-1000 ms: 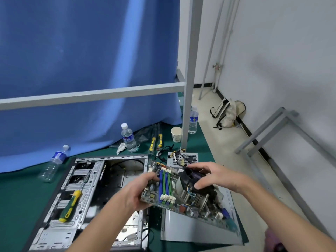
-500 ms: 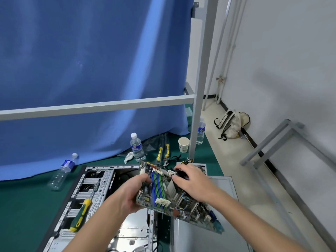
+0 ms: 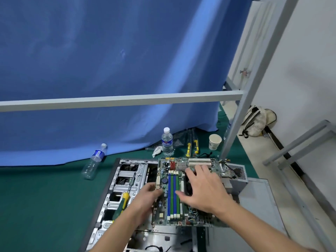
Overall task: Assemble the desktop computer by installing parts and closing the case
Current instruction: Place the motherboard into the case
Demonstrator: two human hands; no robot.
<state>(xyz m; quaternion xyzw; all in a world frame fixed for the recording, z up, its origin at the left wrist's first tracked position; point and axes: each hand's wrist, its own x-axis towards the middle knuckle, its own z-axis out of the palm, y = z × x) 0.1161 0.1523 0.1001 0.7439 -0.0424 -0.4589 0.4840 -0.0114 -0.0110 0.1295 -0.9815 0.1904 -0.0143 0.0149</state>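
Note:
A green motherboard with blue and green memory slots hangs over the right side of the open metal computer case, which lies flat on the green mat. My left hand grips the board's left edge. My right hand lies over the black CPU cooler in the middle of the board, fingers spread and curled round it. A grey power supply with loose cables sits just right of the board. The case's side panel lies flat at the right.
A green-and-yellow screwdriver rests inside the case. Two water bottles, a paper cup, two yellow-handled tools and a white rag lie near the blue curtain. A grey frame rail and post cross ahead.
Both hands carried the motherboard left and away, turned it flatter and squarer, and brought it over the case's right side. My view also tilted down and left.

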